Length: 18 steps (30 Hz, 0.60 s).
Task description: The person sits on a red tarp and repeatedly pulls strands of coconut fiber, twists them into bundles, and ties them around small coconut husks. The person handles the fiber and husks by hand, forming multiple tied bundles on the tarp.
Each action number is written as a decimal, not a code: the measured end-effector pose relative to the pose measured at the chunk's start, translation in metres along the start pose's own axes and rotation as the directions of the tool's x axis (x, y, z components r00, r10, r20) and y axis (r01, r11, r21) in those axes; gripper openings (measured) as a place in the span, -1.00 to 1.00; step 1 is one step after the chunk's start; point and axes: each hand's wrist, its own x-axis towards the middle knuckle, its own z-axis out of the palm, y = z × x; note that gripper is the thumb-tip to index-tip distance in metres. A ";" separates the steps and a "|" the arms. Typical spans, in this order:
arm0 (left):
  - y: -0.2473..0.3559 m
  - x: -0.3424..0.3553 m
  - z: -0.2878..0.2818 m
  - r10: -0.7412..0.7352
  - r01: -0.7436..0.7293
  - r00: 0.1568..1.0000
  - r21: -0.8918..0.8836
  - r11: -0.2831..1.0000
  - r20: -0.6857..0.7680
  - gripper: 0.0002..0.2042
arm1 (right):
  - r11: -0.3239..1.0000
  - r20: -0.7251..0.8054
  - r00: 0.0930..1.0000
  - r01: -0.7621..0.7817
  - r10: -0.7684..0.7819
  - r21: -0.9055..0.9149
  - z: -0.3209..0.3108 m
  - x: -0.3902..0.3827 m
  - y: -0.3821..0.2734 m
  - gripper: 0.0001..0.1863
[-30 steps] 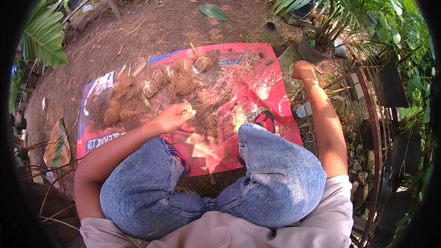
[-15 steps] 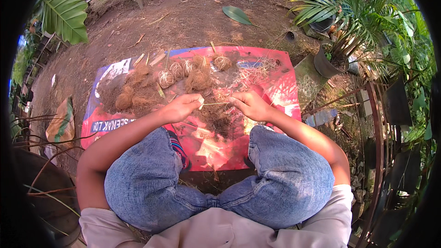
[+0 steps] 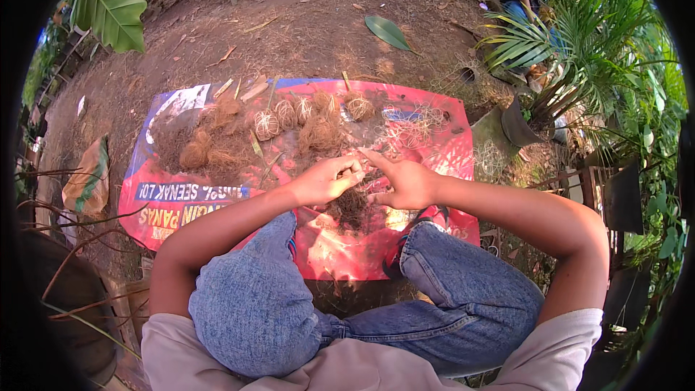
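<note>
My left hand is closed, its fingertips pinched together above the middle of the red sheet; whatever they hold is too small to make out. Against its fingertips lies the forefinger of my right hand, whose thumb is spread well apart from it. Below both hands sits a dark brown clump of fibre. Beyond them, several string-wrapped fibre balls stand in a row, with a loose brown fibre tuft in front. A tangle of pale string lies farther right.
The red printed sheet covers the ground before my knees. More brown fibre is heaped at its left. A potted palm stands at the right, and a person is in the background. A sack lies left.
The pale strand stretched between my hands no longer shows. My hands have come together, and my right thumb and forefinger have spread. My right knee has dropped outward; the view has shifted slightly.
</note>
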 end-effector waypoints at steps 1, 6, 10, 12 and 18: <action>0.000 0.003 -0.002 -0.010 0.013 0.999 0.050 0.999 -0.053 -0.82 | 0.991 -0.024 1.000 0.001 0.002 0.131 0.007 0.015 -0.004 -0.20; -0.045 0.020 -0.033 -0.103 0.139 0.962 0.130 0.982 -0.251 -0.81 | 0.863 -0.312 0.942 0.055 0.121 0.501 0.053 0.094 0.000 -0.54; -0.106 0.027 -0.066 -0.119 0.263 0.888 0.277 0.924 -0.445 -0.68 | 0.627 -0.221 0.877 -0.111 0.427 0.771 0.081 0.118 0.031 -0.68; -0.123 0.035 -0.080 -0.156 0.456 0.832 0.496 0.739 -0.532 -0.38 | 0.334 -0.058 0.791 -0.190 0.609 0.923 0.076 0.132 0.053 -0.76; -0.138 0.074 -0.046 -0.252 0.590 0.800 0.640 0.492 -0.544 -0.01 | 0.124 -0.238 0.669 0.214 0.704 0.969 0.033 0.134 0.095 -0.83</action>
